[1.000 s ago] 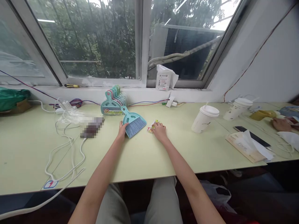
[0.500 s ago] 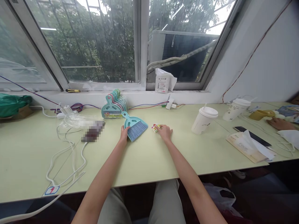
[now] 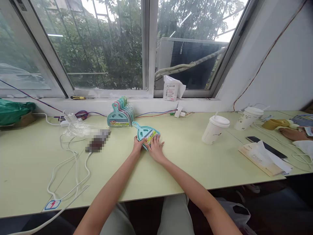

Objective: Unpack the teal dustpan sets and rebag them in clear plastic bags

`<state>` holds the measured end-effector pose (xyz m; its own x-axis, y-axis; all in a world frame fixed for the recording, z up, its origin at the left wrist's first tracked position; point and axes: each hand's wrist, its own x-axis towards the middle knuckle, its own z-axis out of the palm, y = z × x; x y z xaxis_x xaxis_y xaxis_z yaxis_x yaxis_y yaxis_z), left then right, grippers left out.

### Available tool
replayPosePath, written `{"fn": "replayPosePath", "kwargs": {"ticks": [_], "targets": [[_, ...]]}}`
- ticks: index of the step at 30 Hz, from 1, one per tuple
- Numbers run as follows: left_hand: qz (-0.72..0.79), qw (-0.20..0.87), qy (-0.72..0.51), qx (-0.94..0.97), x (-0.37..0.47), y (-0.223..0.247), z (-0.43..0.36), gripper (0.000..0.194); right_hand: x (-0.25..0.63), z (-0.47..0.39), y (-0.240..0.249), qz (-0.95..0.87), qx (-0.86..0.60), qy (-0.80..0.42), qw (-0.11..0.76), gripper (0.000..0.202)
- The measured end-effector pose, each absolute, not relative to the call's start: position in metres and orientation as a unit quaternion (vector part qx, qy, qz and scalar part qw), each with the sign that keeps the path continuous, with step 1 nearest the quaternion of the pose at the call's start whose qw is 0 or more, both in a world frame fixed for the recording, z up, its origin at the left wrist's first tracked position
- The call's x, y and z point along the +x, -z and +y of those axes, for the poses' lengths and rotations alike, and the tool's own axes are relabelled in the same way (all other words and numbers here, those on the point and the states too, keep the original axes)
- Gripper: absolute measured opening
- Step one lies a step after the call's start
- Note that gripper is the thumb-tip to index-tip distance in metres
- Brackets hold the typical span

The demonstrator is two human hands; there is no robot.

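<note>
A light-blue dustpan [image 3: 141, 130] with a small brush [image 3: 148, 134] nested in it lies tilted on the table in front of me. My left hand [image 3: 138, 145] grips its lower left edge, thumb on top. Across the brush lies a yellow-green printed label card [image 3: 153, 135]. My right hand [image 3: 156, 148] rests on that card with its fingers spread and flat, covering the card's lower right part. The left thumb also touches the card's lower left end. Behind stands a row of similar dustpan sets [image 3: 119, 114] in clear wrap, several of them, with the same kind of label.
White cables [image 3: 77, 163] and a blurred-out object [image 3: 97, 141] lie to the left. On the right are two lidded paper cups [image 3: 212, 132] [image 3: 248, 118], a tissue pack [image 3: 259, 159], a phone [image 3: 267, 147] and another person's hand [image 3: 293, 133]. A screwdriver [image 3: 78, 97] lies on the sill.
My right hand has moved left, bringing the label card from the table onto the brush and dustpan. The dustpan and my left hand have shifted slightly right.
</note>
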<state>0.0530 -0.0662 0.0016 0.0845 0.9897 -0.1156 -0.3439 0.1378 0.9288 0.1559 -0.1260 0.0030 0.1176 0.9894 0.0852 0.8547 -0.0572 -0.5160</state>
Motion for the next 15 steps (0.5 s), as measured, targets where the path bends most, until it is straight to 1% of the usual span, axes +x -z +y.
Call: {"fn": "replayPosePath", "kwargs": {"ticks": [3, 5, 7, 9, 10, 12, 13, 15], "targets": [[0.409, 0.615, -0.529, 0.417, 0.053, 0.003, -0.064, 0.059, 0.161, -0.127, -0.005, -0.63, -0.719, -0.168, 0.24, 0.078], [0.399, 0.608, -0.534, 0.431, 0.053, 0.004, -0.063, 0.059, 0.164, -0.126, -0.005, -0.624, -0.714, -0.173, 0.266, 0.074], [0.398, 0.606, -0.543, 0.424, 0.052, 0.004, -0.062, 0.057, 0.168, -0.124, -0.004, -0.605, -0.706, -0.162, 0.33, 0.068], [0.393, 0.616, -0.55, 0.405, 0.051, 0.002, -0.06, 0.056, 0.174, -0.121, -0.003, -0.552, -0.691, -0.167, 0.435, 0.071], [0.385, 0.625, -0.548, 0.4, 0.049, 0.0, -0.059, 0.055, 0.178, -0.119, -0.002, -0.514, -0.676, -0.192, 0.493, 0.077], [0.362, 0.643, -0.541, 0.405, 0.047, -0.002, -0.058, 0.054, 0.186, -0.115, -0.001, -0.435, -0.613, -0.301, 0.587, 0.085], [0.35, 0.648, -0.536, 0.413, 0.046, -0.004, -0.057, 0.055, 0.19, -0.113, 0.0, -0.402, -0.567, -0.372, 0.615, 0.083], [0.335, 0.655, -0.525, 0.428, 0.045, -0.006, -0.058, 0.056, 0.197, -0.108, 0.003, -0.347, -0.482, -0.489, 0.639, 0.068]]}}
